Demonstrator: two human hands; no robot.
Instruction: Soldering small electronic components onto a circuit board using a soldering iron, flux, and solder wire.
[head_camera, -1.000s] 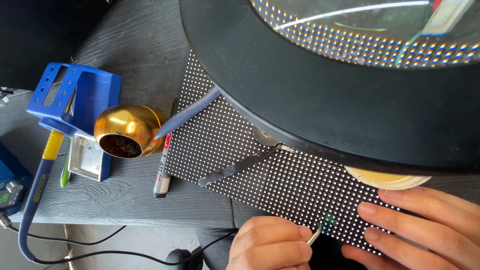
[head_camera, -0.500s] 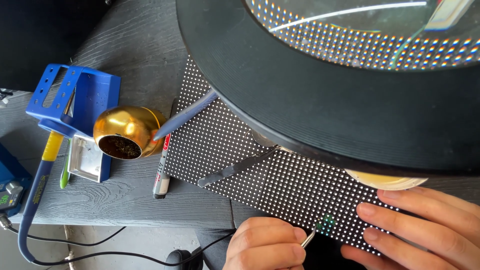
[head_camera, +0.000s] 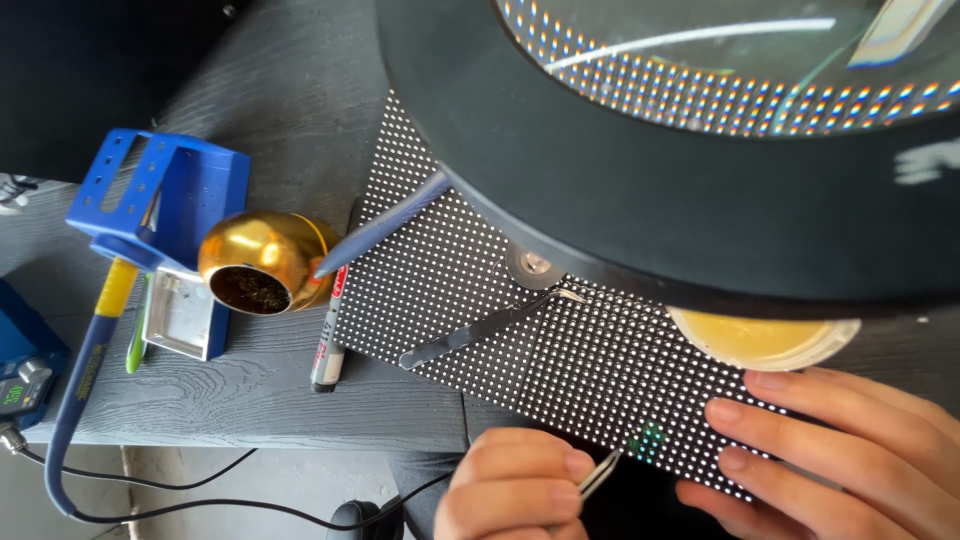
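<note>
LED matrix panel (head_camera: 520, 330) lies flat on the grey workbench (head_camera: 250, 400), partly under the round magnifier lamp (head_camera: 640, 190). Our left hand (head_camera: 515, 490) pinches fine tweezers (head_camera: 598, 474) at the panel's near edge, tips beside a few green-lit pixels, while our right hand (head_camera: 840, 460) spreads flat on the panel, seemingly to steady it.

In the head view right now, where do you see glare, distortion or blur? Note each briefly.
Head view: the magnifier lens shows a bright streak of glare and enlarges the panel's dots with colour fringes; the magnifier's black rim looms large; the gold ball carries soft highlights; the dot-matrix panel and tweezers in the left hand look sharp.
</note>
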